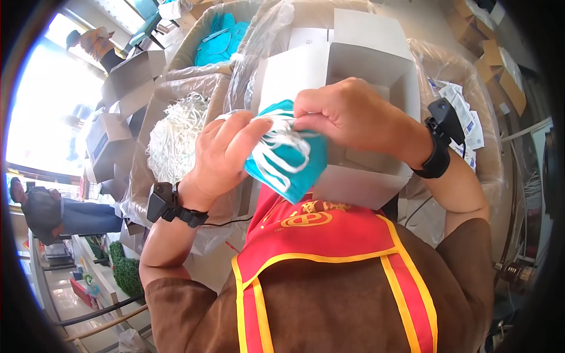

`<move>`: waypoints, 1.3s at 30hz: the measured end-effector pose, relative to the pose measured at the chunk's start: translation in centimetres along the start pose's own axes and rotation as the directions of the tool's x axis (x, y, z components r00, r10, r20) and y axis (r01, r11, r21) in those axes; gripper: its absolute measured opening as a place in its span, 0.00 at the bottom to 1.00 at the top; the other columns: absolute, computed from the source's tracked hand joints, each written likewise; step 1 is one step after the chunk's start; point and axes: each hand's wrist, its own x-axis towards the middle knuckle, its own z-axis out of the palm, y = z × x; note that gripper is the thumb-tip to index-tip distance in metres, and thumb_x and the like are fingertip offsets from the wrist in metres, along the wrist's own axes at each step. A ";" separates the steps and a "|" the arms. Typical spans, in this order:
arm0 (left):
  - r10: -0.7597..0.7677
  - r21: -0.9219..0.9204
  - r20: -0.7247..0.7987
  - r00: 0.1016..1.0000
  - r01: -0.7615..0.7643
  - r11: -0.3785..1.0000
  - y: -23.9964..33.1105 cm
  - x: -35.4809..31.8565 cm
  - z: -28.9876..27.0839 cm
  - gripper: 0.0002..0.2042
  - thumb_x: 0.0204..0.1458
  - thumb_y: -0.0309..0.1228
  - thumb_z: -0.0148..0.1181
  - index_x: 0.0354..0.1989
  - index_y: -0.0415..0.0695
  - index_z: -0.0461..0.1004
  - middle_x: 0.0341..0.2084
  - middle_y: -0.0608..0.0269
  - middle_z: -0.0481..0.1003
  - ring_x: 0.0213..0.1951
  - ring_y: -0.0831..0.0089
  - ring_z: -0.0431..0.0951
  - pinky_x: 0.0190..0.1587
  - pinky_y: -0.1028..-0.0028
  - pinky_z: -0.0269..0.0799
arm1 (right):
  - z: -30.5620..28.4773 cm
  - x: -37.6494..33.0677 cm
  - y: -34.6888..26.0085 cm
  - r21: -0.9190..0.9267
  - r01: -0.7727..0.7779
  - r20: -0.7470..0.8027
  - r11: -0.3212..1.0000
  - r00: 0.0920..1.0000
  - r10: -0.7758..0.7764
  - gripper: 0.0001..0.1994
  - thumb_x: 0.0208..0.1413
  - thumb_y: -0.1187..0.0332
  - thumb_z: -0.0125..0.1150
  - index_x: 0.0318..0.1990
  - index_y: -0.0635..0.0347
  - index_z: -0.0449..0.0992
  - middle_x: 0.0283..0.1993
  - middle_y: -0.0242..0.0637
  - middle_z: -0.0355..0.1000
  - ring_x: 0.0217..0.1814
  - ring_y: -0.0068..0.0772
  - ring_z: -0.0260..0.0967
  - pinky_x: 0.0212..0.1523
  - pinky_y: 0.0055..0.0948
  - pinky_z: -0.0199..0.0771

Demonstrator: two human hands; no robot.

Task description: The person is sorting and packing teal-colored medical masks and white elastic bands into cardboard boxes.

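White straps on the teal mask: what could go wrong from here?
1. The white straps hang in several loose loops beside the left hand; they might tangle.
2. The right hand seems to pinch only the straps' upper end; a loop could slip free.
3. The teal mask is held up by the open box; a weak grip could drop it.

1. Head view: fisheye, left of a side-by-side pair worn on the head; faces steeply down.
2. Near range: left hand [226, 150] and right hand [347, 112] above centre, wearer's red apron [329, 238] below.
3. Wide reach: standing person [70, 216] at left edge appears sideways; dark round rim.
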 end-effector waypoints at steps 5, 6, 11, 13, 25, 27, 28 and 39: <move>-0.106 0.044 0.054 0.993 0.103 0.994 -0.2 -0.5 -0.1 0.20 0.40 0.33 0.65 0.45 0.44 0.72 0.31 0.59 0.73 0.27 0.62 0.75 0.28 0.67 0.69 | -1.9 -0.7 -2.8 0.190 -0.132 -0.013 0.973 0.990 0.137 0.10 0.52 0.66 0.65 0.39 0.59 0.77 0.24 0.43 0.71 0.23 0.41 0.69 0.26 0.29 0.69; -0.109 0.029 0.050 0.993 0.108 0.994 -0.2 -0.4 -0.1 0.20 0.41 0.33 0.65 0.45 0.44 0.72 0.30 0.59 0.73 0.26 0.62 0.75 0.28 0.67 0.69 | -2.1 -0.8 -3.8 0.329 -0.194 -0.001 0.924 0.979 0.206 0.08 0.52 0.67 0.64 0.38 0.59 0.78 0.25 0.43 0.72 0.24 0.44 0.70 0.27 0.30 0.70; -0.057 0.045 0.042 0.997 0.055 0.997 0.2 0.4 -0.7 0.21 0.41 0.34 0.65 0.45 0.44 0.72 0.31 0.57 0.73 0.26 0.61 0.75 0.28 0.67 0.69 | -0.1 -1.6 -3.7 0.050 0.134 -0.088 0.990 0.988 -0.130 0.08 0.52 0.70 0.65 0.39 0.60 0.78 0.28 0.40 0.75 0.28 0.40 0.73 0.30 0.29 0.73; -0.027 0.046 -0.018 0.999 0.028 0.999 -0.3 -0.3 -0.5 0.21 0.41 0.34 0.65 0.45 0.44 0.73 0.32 0.56 0.73 0.27 0.60 0.75 0.28 0.67 0.69 | 0.1 -1.8 -2.5 -0.016 0.174 -0.203 0.985 0.964 -0.173 0.10 0.54 0.65 0.64 0.42 0.55 0.76 0.25 0.38 0.72 0.24 0.39 0.72 0.25 0.30 0.70; -0.070 0.120 -0.086 0.994 0.081 0.989 0.0 -2.1 -1.4 0.20 0.41 0.35 0.62 0.47 0.47 0.75 0.39 0.56 0.73 0.34 0.62 0.75 0.35 0.67 0.69 | 0.4 -0.1 -4.7 0.039 0.136 -0.198 0.990 0.972 -0.126 0.09 0.49 0.70 0.66 0.39 0.58 0.78 0.26 0.42 0.74 0.26 0.43 0.73 0.26 0.34 0.72; -0.064 0.086 -0.097 0.993 0.072 0.994 -0.1 -1.9 -1.2 0.20 0.40 0.34 0.61 0.46 0.48 0.76 0.38 0.56 0.73 0.32 0.63 0.75 0.33 0.67 0.70 | -0.5 -0.3 -4.5 0.055 0.095 -0.138 0.994 0.987 -0.087 0.08 0.48 0.74 0.66 0.37 0.60 0.78 0.28 0.44 0.75 0.27 0.44 0.74 0.27 0.33 0.73; -0.072 0.061 -0.119 0.990 0.079 0.995 0.0 -1.6 -1.4 0.20 0.40 0.33 0.61 0.46 0.47 0.76 0.37 0.56 0.73 0.31 0.63 0.75 0.31 0.67 0.70 | -0.6 -0.6 -4.4 0.080 0.132 -0.153 0.988 0.981 -0.119 0.07 0.48 0.75 0.65 0.36 0.61 0.78 0.28 0.44 0.75 0.27 0.43 0.74 0.28 0.32 0.73; -0.772 -0.775 -0.164 0.614 0.404 0.486 2.1 2.5 -2.4 0.14 0.52 0.26 0.60 0.48 0.45 0.76 0.45 0.55 0.76 0.49 0.56 0.74 0.54 0.64 0.66 | 0.3 -0.9 -2.6 0.891 -0.308 0.083 0.334 0.833 0.546 0.13 0.64 0.61 0.52 0.39 0.63 0.76 0.18 0.21 0.60 0.15 0.09 0.51 0.15 0.14 0.47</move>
